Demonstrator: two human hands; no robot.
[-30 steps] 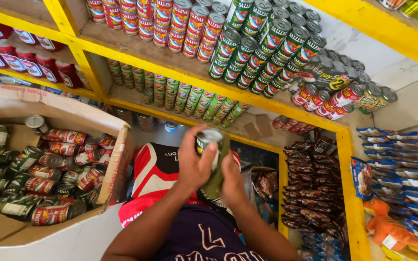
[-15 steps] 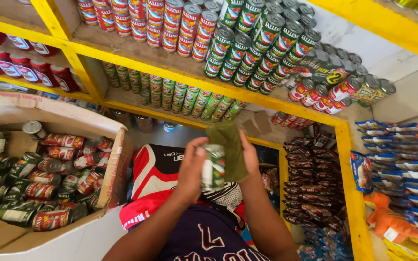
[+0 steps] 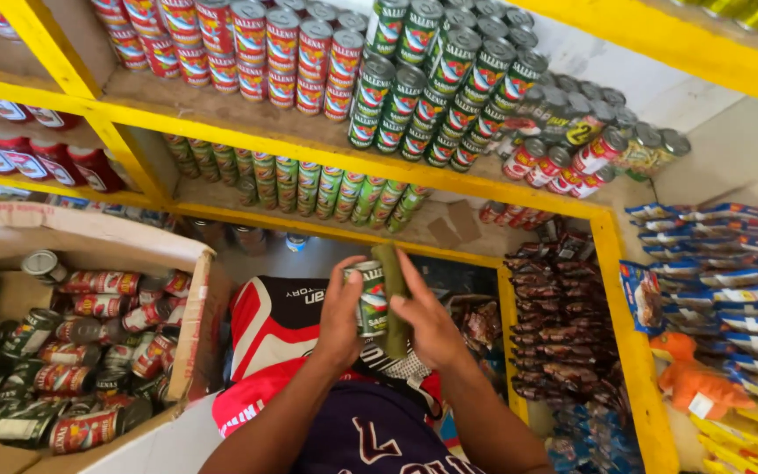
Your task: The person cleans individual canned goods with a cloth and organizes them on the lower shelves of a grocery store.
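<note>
My left hand [image 3: 340, 318] holds a green-labelled tin can [image 3: 368, 298] upright in front of my chest. My right hand [image 3: 427, 321] presses a folded green cloth [image 3: 393, 297] against the can's right side. Both hands are just below the lower yellow shelf edge [image 3: 326, 228]. A red, white and black jersey [image 3: 281, 326] lies under my forearms.
A cardboard box [image 3: 188, 318] at the left holds several red and green cans lying on their sides. Yellow shelves [image 3: 247, 132] above carry rows of red cans [image 3: 247, 44] and green cans [image 3: 432, 79]. Dark sachets [image 3: 554, 307] and blue packets [image 3: 730, 281] hang at the right.
The can has come down and turned upright between my hands. The green cloth now lies along its right side instead of over its top.
</note>
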